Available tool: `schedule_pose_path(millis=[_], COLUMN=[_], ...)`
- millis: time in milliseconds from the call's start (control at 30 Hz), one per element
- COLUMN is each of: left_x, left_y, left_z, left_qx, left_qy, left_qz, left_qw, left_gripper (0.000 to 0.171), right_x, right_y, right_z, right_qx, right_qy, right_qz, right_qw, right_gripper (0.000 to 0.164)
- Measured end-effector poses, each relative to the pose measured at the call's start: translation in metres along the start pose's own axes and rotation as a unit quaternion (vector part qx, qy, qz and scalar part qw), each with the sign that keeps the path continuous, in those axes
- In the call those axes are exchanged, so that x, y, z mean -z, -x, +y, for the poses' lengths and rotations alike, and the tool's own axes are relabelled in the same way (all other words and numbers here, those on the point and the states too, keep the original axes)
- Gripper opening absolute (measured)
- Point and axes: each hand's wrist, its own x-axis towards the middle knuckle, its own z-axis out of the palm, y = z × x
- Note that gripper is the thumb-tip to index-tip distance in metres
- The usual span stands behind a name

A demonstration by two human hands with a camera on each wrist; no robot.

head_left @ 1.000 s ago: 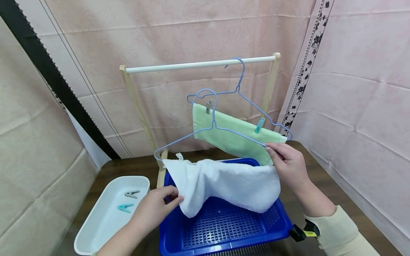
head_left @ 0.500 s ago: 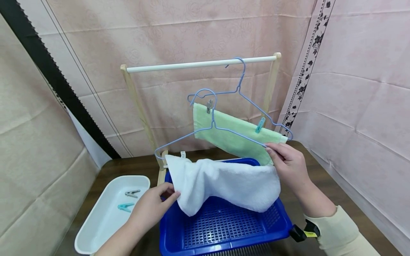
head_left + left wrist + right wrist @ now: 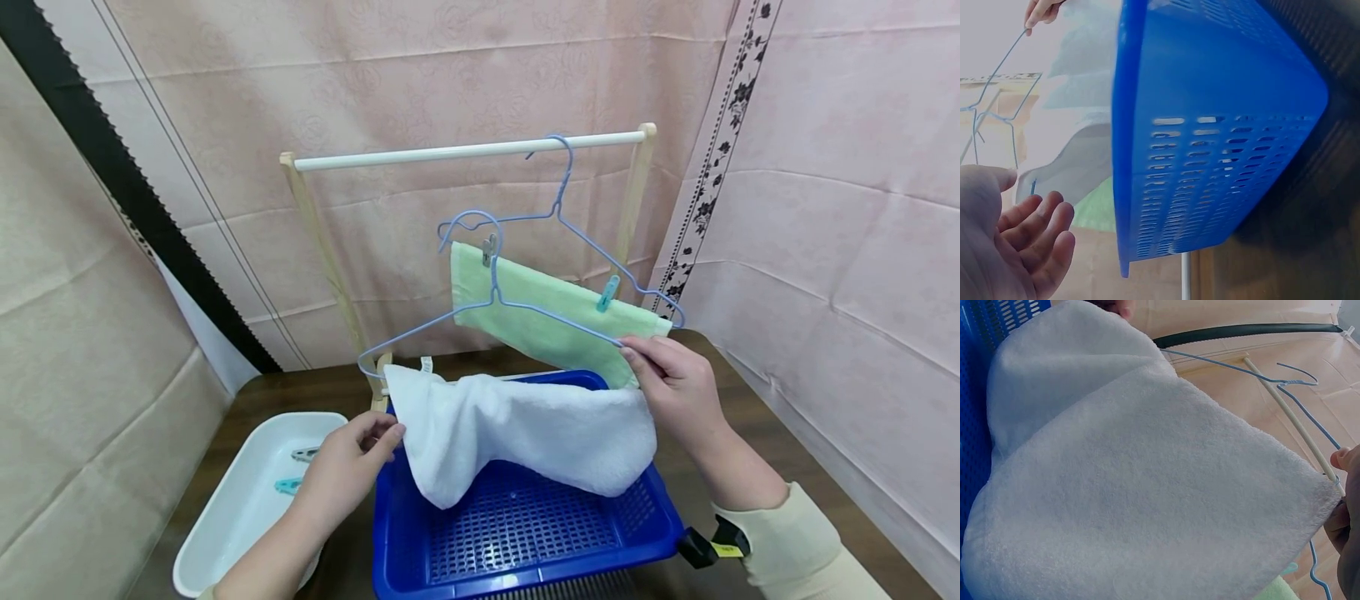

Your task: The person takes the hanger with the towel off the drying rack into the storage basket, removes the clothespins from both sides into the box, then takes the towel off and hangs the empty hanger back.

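Note:
My right hand (image 3: pixel 678 383) pinches the right end of a blue clothes hanger (image 3: pixel 494 279) together with a corner of a white towel (image 3: pixel 525 425). The towel droops over a blue basket (image 3: pixel 525 575); its left end lies near the hanger's left end. Beside the towel's left edge is my left hand (image 3: pixel 341 467), holding nothing. In the left wrist view the left hand (image 3: pixel 1029 244) has loosely bent, parted fingers. The right wrist view shows the towel (image 3: pixel 1116 456) spread wide, its corner at the right hand (image 3: pixel 1347 500).
Behind, a second blue hanger (image 3: pixel 600 250) hangs from a rack bar (image 3: pixel 412 156). Grey (image 3: pixel 488 250) and teal (image 3: pixel 608 293) clips are on the green towel (image 3: pixel 592 350) below it. A white tray (image 3: pixel 225 517) at left contains a grey clip (image 3: pixel 303 455) and a teal clip (image 3: pixel 287 486).
My left hand has let go of the towel's left edge and drawn back leftward, now partly covering the tray. The right hand stays in place; the held hanger's hook has tilted slightly left.

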Motion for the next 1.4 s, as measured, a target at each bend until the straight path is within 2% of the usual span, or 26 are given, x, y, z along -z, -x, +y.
schedule_pose_path(millis=[200,367,567,867,1100,1400], left_x=[0.006,0.01,0.011,0.009,0.008,0.006], left_y=[-0.008,-0.014,-0.017,-0.022,-0.02,-0.014], left_z=[0.003,0.005,0.008,0.013,0.011,0.014], left_qx=[0.004,0.025,0.047,0.067,0.068,0.053], left_qy=[0.041,0.075,0.085,0.113,0.11,0.091], left_qz=[0.015,0.021,0.035,0.028,0.028,0.031], left_qw=[0.999,0.9966,0.9946,0.991,0.9912,0.9939], left_gripper=[0.034,0.039,0.042,0.04,0.03,0.02], right_x=[0.001,0.001,0.002,0.0,-0.003,-0.004], right_y=[0.0,0.0,0.0,0.0,0.001,-0.001], right_z=[-0.001,-0.002,-0.001,-0.001,0.002,0.002], right_qx=[0.0,-0.001,0.008,0.026,0.027,0.033], right_qy=[-0.006,-0.007,-0.009,-0.023,-0.027,-0.035], right_qz=[0.001,-0.001,-0.005,0.009,0.012,0.016], right_qw=[1.0,1.0,1.0,0.999,0.999,0.999], right_gripper=[0.026,0.024,0.025,0.03,0.032,0.029])
